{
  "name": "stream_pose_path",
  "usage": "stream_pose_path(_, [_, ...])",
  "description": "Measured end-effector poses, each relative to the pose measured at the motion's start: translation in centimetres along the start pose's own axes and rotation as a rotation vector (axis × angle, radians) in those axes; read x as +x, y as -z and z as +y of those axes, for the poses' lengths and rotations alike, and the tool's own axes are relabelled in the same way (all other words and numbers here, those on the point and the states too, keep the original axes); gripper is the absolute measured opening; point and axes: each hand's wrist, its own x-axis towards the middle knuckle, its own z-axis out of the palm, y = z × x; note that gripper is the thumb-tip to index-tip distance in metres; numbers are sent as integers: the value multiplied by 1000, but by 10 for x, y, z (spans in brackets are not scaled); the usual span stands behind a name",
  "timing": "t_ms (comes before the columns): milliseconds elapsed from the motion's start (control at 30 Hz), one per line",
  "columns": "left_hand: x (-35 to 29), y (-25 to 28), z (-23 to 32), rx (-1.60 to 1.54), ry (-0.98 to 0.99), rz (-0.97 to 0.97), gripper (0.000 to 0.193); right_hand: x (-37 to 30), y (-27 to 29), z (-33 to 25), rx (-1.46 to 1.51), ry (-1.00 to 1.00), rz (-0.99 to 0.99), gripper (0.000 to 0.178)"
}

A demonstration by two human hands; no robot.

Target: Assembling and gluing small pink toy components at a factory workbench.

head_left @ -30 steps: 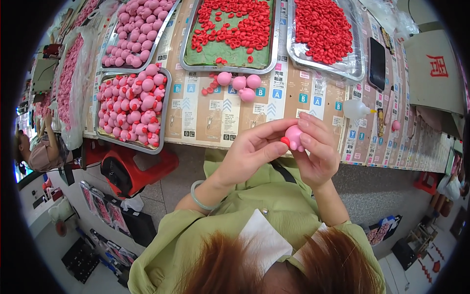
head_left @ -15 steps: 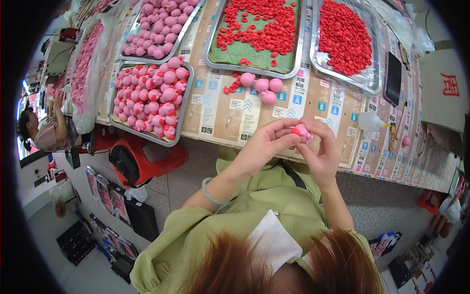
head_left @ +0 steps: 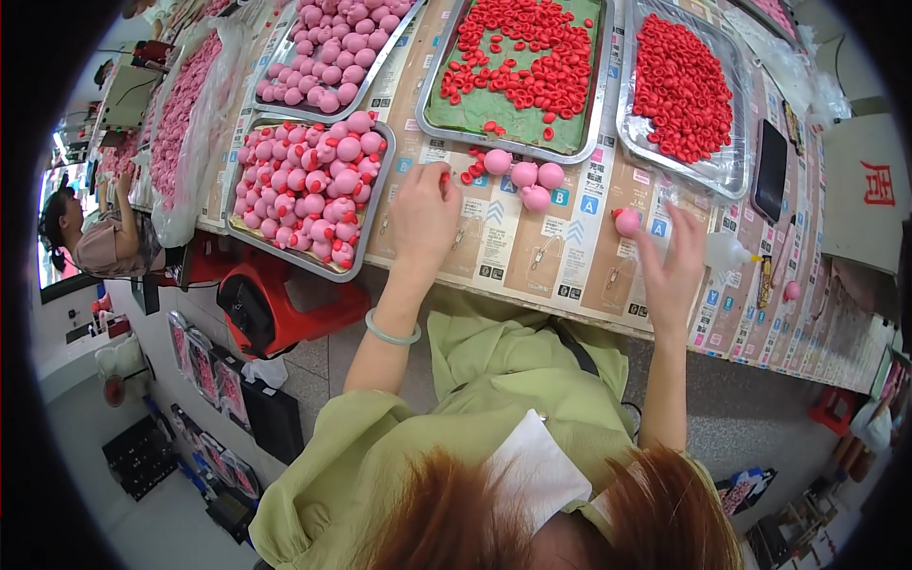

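My left hand (head_left: 427, 214), a jade-green bangle on its wrist, is closed in a pinch near the table's middle. A small red ring-like piece (head_left: 445, 177) shows at its fingertips. My right hand (head_left: 674, 255) has its fingers apart, slightly blurred, over the table. Close to its thumb is a pink ball (head_left: 627, 222) with a bit of red on its side; whether they touch I cannot tell. Just right of that hand lies a white squeeze bottle (head_left: 730, 252) with a yellow tip. Several plain pink balls (head_left: 524, 175) and a few red pieces (head_left: 470, 173) lie between my hands, farther back.
One metal tray (head_left: 388, 161) holds pink balls with red pieces; another tray (head_left: 353, 106) holds pink balls. Red pieces fill two more trays (head_left: 597, 128) (head_left: 736, 180). A black phone (head_left: 770, 169) lies at right. A red stool (head_left: 328, 313) stands below the table; a person (head_left: 104, 228) sits far left.
My hands have parted. The pink ball they held together is now by my right thumb at the table. My left hand has moved left to the red pieces and pinches one.
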Motion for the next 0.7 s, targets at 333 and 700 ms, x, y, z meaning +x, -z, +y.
stream_pose_path(333, [-7, 12, -13, -2002, 822, -523, 25, -20, 23, 67, 183, -215, 579, 59])
stream_pose_path(700, [-33, 13, 42, -2082, 796, -808, 23, -11, 31, 55, 764, -356, 400, 43])
